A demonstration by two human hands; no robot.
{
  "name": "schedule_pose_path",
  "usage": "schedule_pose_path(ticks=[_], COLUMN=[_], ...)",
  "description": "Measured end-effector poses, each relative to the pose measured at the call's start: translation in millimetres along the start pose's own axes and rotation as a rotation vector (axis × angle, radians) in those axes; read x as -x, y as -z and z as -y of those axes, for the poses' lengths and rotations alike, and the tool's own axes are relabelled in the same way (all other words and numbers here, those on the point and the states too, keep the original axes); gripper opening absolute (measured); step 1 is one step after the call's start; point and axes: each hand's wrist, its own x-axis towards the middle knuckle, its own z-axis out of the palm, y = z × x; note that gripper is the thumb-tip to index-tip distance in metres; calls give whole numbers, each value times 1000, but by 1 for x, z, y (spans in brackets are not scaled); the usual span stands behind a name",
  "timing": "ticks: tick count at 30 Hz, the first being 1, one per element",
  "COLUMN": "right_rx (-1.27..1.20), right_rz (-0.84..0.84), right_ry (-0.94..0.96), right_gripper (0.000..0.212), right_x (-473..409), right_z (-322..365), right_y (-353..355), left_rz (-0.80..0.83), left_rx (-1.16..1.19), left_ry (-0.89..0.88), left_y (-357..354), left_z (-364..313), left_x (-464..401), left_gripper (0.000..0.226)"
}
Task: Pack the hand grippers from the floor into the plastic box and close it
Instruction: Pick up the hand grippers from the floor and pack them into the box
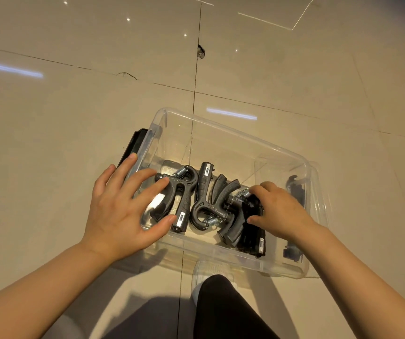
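A clear plastic box (233, 133) stands open on the tiled floor. Inside lie several black hand grippers with steel springs: one at the left (184, 189), one in the middle (205, 192), and one at the right (233, 228). My left hand (123, 206) hovers over the box's left wall with fingers spread and straight, above the left hand gripper. My right hand (279, 211) is inside the box, its fingers curled round the rightmost hand gripper, which it partly hides.
A black latch handle (133, 145) sticks out at the box's left end and another (294, 189) at its right end. My white shoe (208, 270) and black trouser leg stand just in front of the box. Beige floor tiles lie all around.
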Motion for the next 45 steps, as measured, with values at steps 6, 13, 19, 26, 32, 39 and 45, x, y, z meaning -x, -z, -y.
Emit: schedule_pose_path(ticks=[6, 13, 19, 26, 32, 39, 45], right_rx=[-103, -411, -476, -515, -550, -554, -489], right_rz=[-4, -148, -193, -287, -260, -189, -153], right_ry=[185, 222, 300, 592, 798, 920, 897], right_gripper=[56, 34, 28, 33, 25, 27, 27], right_x=[1, 71, 127, 207, 255, 272, 231], right_z=[33, 54, 68, 139, 208, 257, 308], right_y=[3, 9, 83, 197, 220, 214, 208], left_rz=[-21, 315, 384, 84, -96, -132, -110], left_rx=[-50, -70, 54, 72, 14, -72, -49], left_ry=[-28, 18, 87, 266, 458, 621, 888], left_y=[-1, 23, 158, 340, 391, 415, 403], left_z=[1, -6, -28, -89, -120, -105, -25], left_x=[0, -3, -24, 24, 90, 129, 176], left_gripper=[62, 59, 55, 15, 7, 10, 13])
